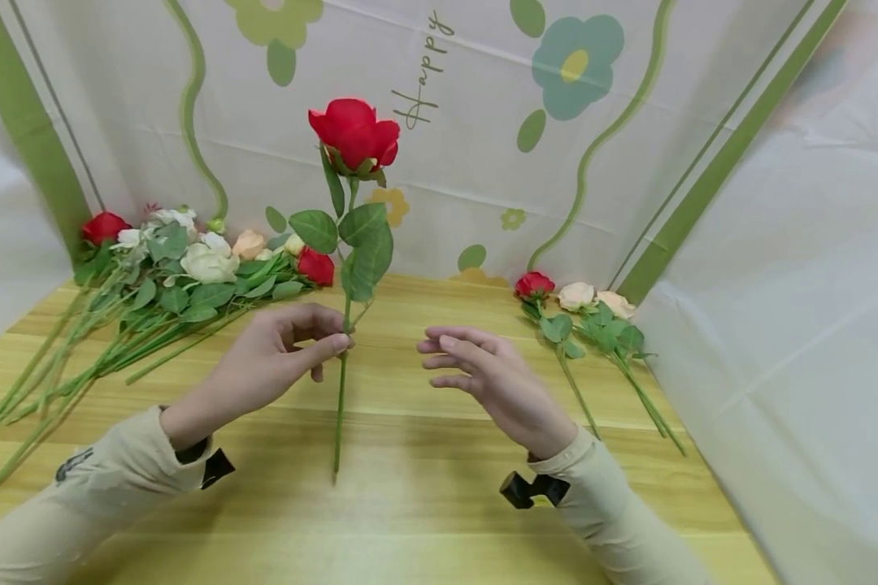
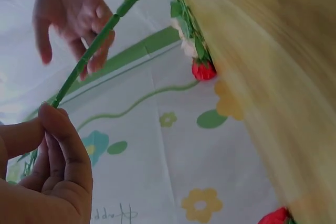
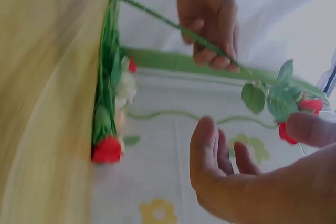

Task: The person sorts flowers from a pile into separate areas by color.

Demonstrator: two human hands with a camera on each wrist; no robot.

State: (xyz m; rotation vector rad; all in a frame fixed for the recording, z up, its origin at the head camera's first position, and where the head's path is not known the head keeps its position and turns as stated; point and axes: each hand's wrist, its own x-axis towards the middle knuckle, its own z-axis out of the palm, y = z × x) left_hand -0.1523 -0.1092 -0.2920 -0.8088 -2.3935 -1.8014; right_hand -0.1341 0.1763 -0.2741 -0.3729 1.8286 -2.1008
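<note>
A red rose (image 1: 354, 134) on a long green stem stands nearly upright in the head view, its leaves just below the bloom. My left hand (image 1: 271, 353) pinches the stem at about mid-length between thumb and fingertips. The left wrist view shows the bare stem (image 2: 100, 38) rising from that pinch. My right hand (image 1: 493, 378) hovers to the right of the stem, fingers loosely extended, touching nothing. In the right wrist view the rose's leaves (image 3: 281, 100) appear beyond my right fingers, and my thumb partly covers the bloom.
At the left lies a heap of cut flowers, with white roses (image 1: 210, 264) and red ones (image 1: 105, 228). On the right lie a red rose (image 1: 534, 285) and pale peach roses (image 1: 576, 296). A printed cloth (image 1: 424, 187) hangs behind the wooden table (image 1: 410, 504).
</note>
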